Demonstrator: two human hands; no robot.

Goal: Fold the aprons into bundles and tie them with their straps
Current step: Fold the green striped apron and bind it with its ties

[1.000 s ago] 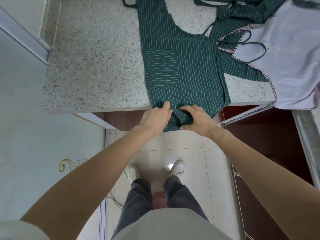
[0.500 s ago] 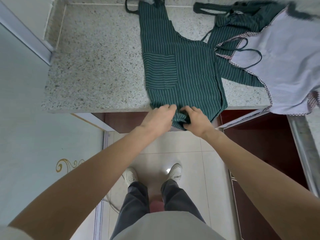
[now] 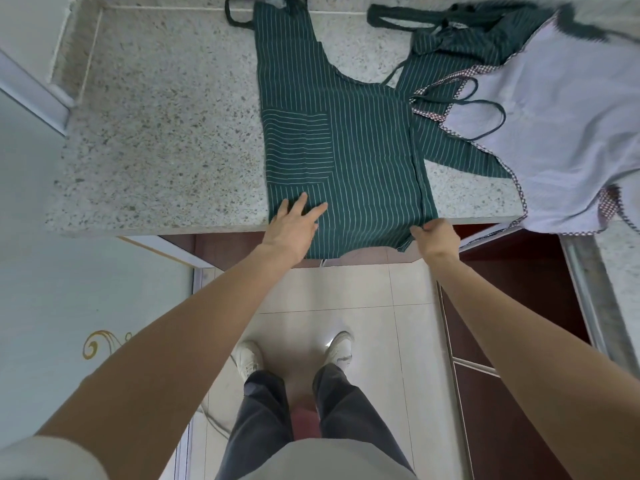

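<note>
A dark green striped apron (image 3: 353,140) lies folded lengthwise on the speckled stone counter (image 3: 162,133), its bottom edge hanging over the front edge. My left hand (image 3: 294,226) lies flat with straight fingers on the apron's lower left part. My right hand (image 3: 434,233) pinches the apron's lower right corner at the counter edge. The apron's neck strap (image 3: 239,15) loops at the far end. A second green striped apron (image 3: 450,57) and a pale lilac apron (image 3: 547,126) with checked trim lie to the right, partly overlapping.
A thin dark strap (image 3: 485,112) loops over the lilac apron. Dark red cabinet doors (image 3: 512,296) stand below the counter on the right. A pale wall panel (image 3: 69,306) is on the left. My feet stand on the tiled floor (image 3: 329,306).
My hands were together bunching the apron's bottom edge. They have moved apart: the left now lies flat on the fabric, the right drew the corner out to the right, spreading the hem.
</note>
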